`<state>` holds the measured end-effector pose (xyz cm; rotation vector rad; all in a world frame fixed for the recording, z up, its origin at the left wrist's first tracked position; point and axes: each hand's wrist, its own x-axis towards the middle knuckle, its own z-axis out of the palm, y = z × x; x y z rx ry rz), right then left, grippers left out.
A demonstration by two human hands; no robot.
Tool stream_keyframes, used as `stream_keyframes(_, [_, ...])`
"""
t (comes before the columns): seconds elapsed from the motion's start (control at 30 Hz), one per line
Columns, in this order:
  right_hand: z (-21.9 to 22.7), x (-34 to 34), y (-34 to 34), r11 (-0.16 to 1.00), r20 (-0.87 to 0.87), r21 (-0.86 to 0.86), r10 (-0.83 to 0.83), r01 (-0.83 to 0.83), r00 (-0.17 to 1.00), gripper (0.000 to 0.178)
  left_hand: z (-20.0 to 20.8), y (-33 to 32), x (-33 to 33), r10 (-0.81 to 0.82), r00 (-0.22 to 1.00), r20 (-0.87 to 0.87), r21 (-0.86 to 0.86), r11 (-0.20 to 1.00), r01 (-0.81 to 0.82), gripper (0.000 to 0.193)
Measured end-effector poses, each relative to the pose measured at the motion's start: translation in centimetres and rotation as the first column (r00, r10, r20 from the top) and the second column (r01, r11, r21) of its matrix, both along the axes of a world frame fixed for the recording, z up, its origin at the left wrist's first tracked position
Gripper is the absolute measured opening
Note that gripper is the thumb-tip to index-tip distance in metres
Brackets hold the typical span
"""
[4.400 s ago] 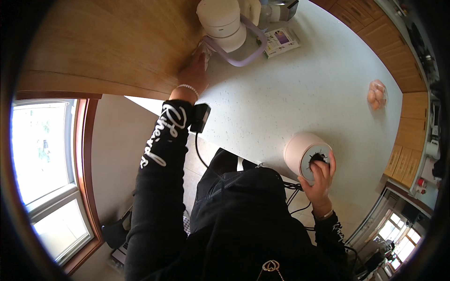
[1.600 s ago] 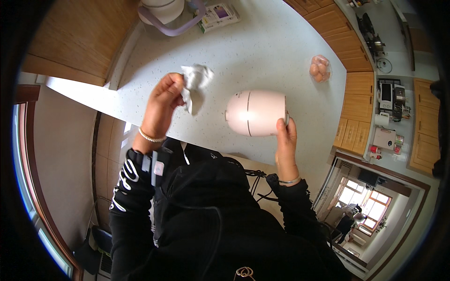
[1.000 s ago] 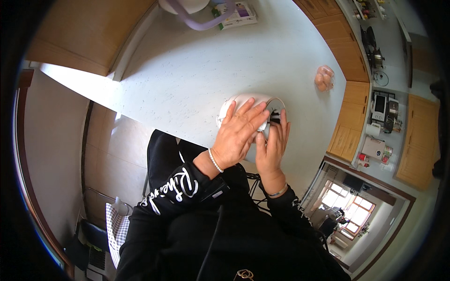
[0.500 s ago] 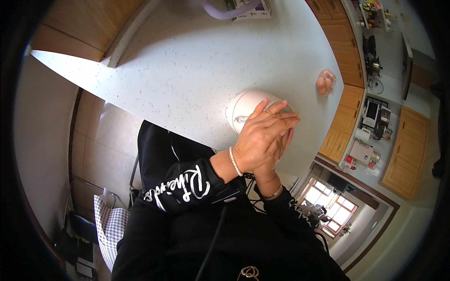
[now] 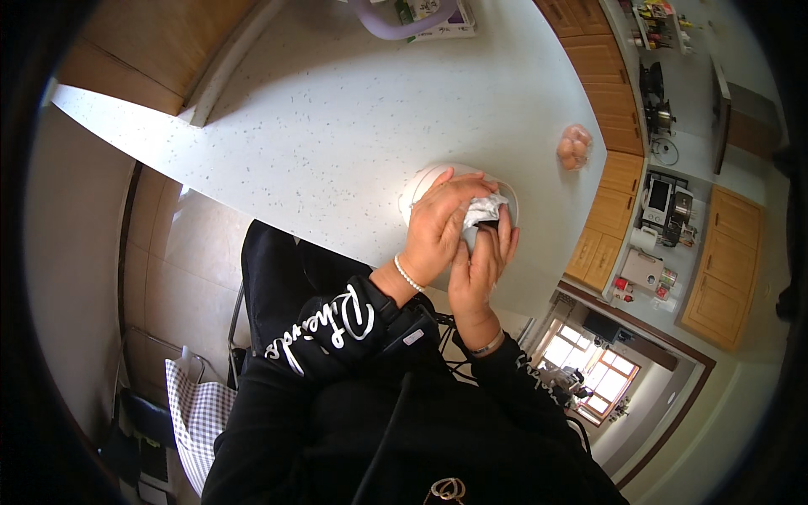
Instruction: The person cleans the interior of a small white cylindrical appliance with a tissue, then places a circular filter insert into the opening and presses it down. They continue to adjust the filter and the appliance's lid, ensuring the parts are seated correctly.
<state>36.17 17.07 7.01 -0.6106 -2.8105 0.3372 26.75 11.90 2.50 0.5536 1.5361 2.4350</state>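
A white rounded container (image 5: 417,182), perhaps a small appliance, rests near the counter's front edge. My left hand (image 5: 433,220), with a pearl bracelet at its wrist, curves over it, fingers bent. Under the left fingertips shows a crumpled white cloth or tissue (image 5: 486,209), with a small dark patch beside it. My right hand (image 5: 478,268), wearing a metal bracelet, is at the container's near right side with its fingers curled around it. Both hands hide much of the container, and their thumbs come close together.
A bag of eggs (image 5: 574,148) lies at the right on the pale speckled counter (image 5: 311,143). Toward the back are a purple curved handle (image 5: 391,32) and a box (image 5: 450,25). Wooden cabinets (image 5: 610,109) stand beyond the right edge. A chair with checked cloth (image 5: 198,404) is lower left.
My hands, stacked one over the other before, have come apart and now sit on either side of the crumpled white cloth, which has come into sight. The view has shifted slightly.
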Motion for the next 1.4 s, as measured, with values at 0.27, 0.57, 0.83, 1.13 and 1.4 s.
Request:
stream_keyframes(0.27, [0.4,0.1,0.3,0.999,0.014,0.021,0.04,-0.041,0.999,0.035,0.8,-0.7,-1.4,-0.281,0.705,0.651,0.393,0.92,0.004,0.029])
stream_keyframes(0.57, [-0.2,0.3,0.2,1.0,0.007,0.002,-0.02,0.02,1.0,0.035,-1.2,0.0,-0.6,-0.121,0.988,-0.096,-0.203,0.974,0.1,0.035])
stream_keyframes(0.83, [0.4,0.3,0.6,0.998,-0.034,0.002,0.066,-0.066,0.997,0.028,-6.7,-0.6,-1.5,-0.06,0.874,0.483,-0.275,0.937,0.216,0.033])
stream_keyframes(1.13, [0.8,0.8,2.4,0.971,0.016,0.03,0.235,-0.236,0.972,0.029,-1.3,0.2,-3.1,-0.339,0.941,0.005,-0.217,0.918,0.332,0.029])
stream_keyframes(1.4, [1.7,0.6,4.4,0.921,0.08,-0.013,0.389,-0.389,0.918,0.025,-7.0,-1.0,-1.1,-0.124,0.829,0.545,-0.168,0.953,0.253,0.032])
